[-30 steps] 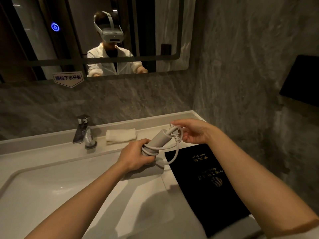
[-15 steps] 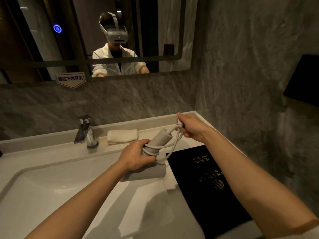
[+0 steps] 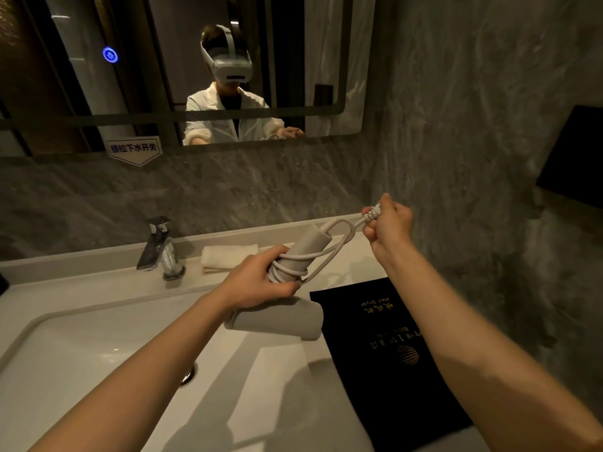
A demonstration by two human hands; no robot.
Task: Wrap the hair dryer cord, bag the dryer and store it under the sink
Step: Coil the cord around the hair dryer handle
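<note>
My left hand (image 3: pixel 261 278) grips the handle of a pale grey hair dryer (image 3: pixel 280 318) held above the right part of the sink; the barrel hangs below my fist. Several turns of its white cord (image 3: pixel 329 252) circle the handle. My right hand (image 3: pixel 388 223) is closed on the cord's plug end, raised to the upper right near the wall, with the last loop pulled taut. A flat black bag (image 3: pixel 391 353) with gold lettering lies on the counter under my right forearm.
A white basin (image 3: pixel 81 353) with a drain fills the lower left. A chrome faucet (image 3: pixel 160 246) and a folded white towel (image 3: pixel 228 256) stand at the back ledge. A mirror hangs above; a grey stone wall with a black box (image 3: pixel 574 158) closes the right side.
My right hand has moved up and to the right with the plug end, drawing the cord loop tighter around the handle. The left hand and dryer stayed almost in place.
</note>
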